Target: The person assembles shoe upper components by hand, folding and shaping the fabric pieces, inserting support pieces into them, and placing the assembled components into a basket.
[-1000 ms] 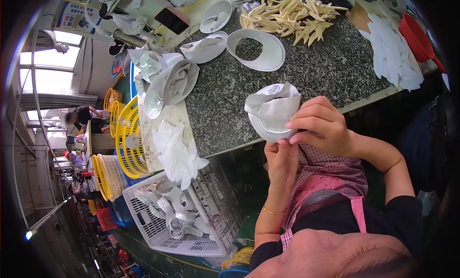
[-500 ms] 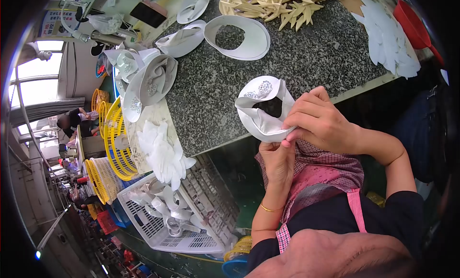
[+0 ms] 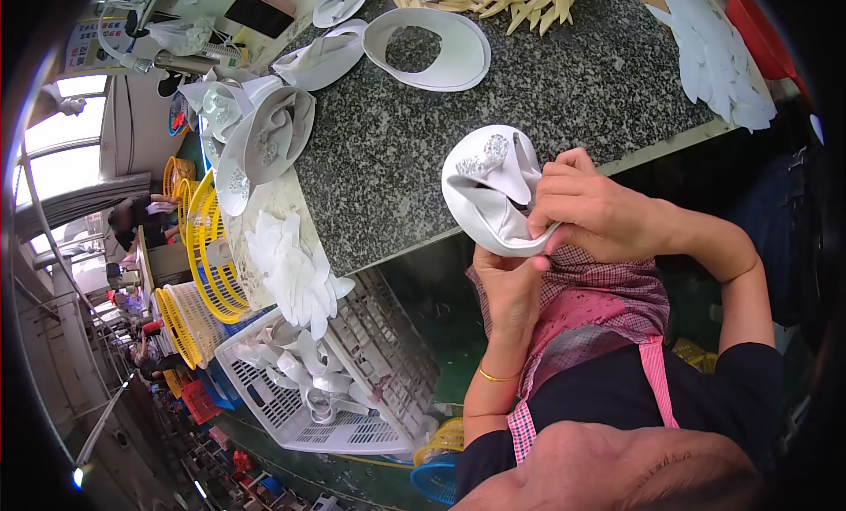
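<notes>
The left hand (image 3: 509, 295) and right hand (image 3: 592, 204) pinch the lower rim of the white upper (image 3: 492, 218) (most left fingers hidden behind); it overlaps the stone tabletop's (image 3: 379, 172) near edge, open surface beyond.

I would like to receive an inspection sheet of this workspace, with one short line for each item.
Surface: speckled dark stone tabletop, partly covered.
Job's things: white ornamented piece, held up near the table's edge; further white oval pieces on the table.
Clutter: pile of pale strips; loose white cutouts; dark phone.
Hands: left hand and right hand, fingers closed on the ornamented piece's lower edge.
Cables: pale curved cord or tube, upper left; which, unclear.
Surroundings: white crate containing white pieces; yellow baskets; another person beyond.
</notes>
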`<state>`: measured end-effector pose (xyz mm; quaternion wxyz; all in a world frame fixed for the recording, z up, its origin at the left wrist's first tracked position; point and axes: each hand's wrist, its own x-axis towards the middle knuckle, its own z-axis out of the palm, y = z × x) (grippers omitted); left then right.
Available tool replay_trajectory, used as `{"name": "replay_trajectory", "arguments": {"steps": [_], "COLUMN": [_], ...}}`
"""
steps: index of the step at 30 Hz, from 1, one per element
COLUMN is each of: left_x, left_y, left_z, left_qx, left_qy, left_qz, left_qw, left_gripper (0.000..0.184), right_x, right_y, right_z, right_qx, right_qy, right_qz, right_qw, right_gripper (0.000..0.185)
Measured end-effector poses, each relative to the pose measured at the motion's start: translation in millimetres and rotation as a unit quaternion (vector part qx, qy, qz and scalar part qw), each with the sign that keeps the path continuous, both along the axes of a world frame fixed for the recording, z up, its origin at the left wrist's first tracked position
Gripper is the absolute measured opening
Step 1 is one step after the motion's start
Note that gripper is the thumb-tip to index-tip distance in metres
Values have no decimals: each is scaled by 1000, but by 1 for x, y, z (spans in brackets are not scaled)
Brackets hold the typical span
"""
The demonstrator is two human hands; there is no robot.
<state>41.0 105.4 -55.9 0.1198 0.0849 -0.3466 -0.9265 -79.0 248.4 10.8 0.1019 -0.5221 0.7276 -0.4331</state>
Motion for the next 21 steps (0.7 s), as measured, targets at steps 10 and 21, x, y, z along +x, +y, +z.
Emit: {"name": "replay_trajectory", "arguments": {"steps": [10,21], "left_x": [6,11], "left_y": [-1,9], "left_z": [16,20], "left_qx": [-2,-52], "left_qy": [-26,-65], "left_qz": [5,17], "left_qw": [1000,996], "left_gripper": [62,74], "right_x": [2,11], "right_y": [22,27], "right_z": [-1,-8], "right_qx": [-8,-104], "right_qy": [49,14], "right_qz": [-30,-64], "right_qw": [998,992], "right_gripper": [21,20]}}
